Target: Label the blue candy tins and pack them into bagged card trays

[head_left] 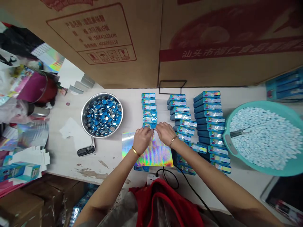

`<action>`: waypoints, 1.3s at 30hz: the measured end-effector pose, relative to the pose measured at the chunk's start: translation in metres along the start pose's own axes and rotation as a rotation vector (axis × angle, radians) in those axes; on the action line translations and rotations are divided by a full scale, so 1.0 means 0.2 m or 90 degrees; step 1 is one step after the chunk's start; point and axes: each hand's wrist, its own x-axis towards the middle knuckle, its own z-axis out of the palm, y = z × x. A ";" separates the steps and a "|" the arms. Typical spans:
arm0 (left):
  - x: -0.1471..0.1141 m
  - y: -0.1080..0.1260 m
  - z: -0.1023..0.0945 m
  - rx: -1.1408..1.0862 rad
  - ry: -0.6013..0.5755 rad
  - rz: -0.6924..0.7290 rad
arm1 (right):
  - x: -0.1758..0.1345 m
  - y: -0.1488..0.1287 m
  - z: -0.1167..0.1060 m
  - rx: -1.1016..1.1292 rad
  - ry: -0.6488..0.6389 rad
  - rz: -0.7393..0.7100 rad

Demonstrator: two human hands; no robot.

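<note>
My left hand [142, 138] and my right hand [166, 133] meet at the near end of a column of small blue tins [149, 113]. Both have their fingers pinched together, with the fingertips close to each other over the nearest blue tin [148, 125]. Whatever lies between the fingertips is too small to make out. Beneath my wrists is a shiny rainbow sticker sheet [155, 156], covering part of the tabletop and of another blue tin [141, 168]. Some farther tins in the column carry a pale strip on their faces, while nearer ones show a round blue or silver spot.
A steel bowl [82, 117] of blue and silver caps stands left, by a small scale [86, 151]. Rows of blue tins [210, 121] lie right, beside a turquoise basin [251, 105] of pale pieces with metal tongs. Large cartons [132, 74] line the back; black cables [189, 184] run in front.
</note>
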 end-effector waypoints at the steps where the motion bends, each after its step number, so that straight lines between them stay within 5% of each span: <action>1: -0.02 0.01 0.00 0.000 0.019 0.007 | 0.00 0.00 0.00 0.000 0.003 -0.001; 7: -0.16 0.14 -0.12 -0.251 0.091 -0.009 | 0.02 0.03 0.06 0.007 0.028 -0.003; 13: 0.01 0.16 -0.30 -0.660 0.330 -0.425 | -0.06 0.05 0.03 0.267 0.279 -0.005; 20: 0.27 0.09 -0.16 -0.904 0.349 -0.518 | -0.03 0.01 -0.07 0.551 0.349 0.044; 24: 0.35 0.01 -0.07 -0.846 0.356 -0.520 | 0.12 0.09 -0.07 0.652 0.294 0.088; 28: 0.43 -0.07 0.01 -0.608 0.402 -0.474 | 0.27 0.19 -0.05 0.585 0.233 0.114; 34: 0.44 -0.09 0.09 -0.411 0.318 -0.531 | 0.35 0.23 0.01 0.388 0.204 0.148; 39: 0.44 -0.09 0.13 -0.339 0.264 -0.561 | 0.35 0.23 0.10 0.364 0.219 0.184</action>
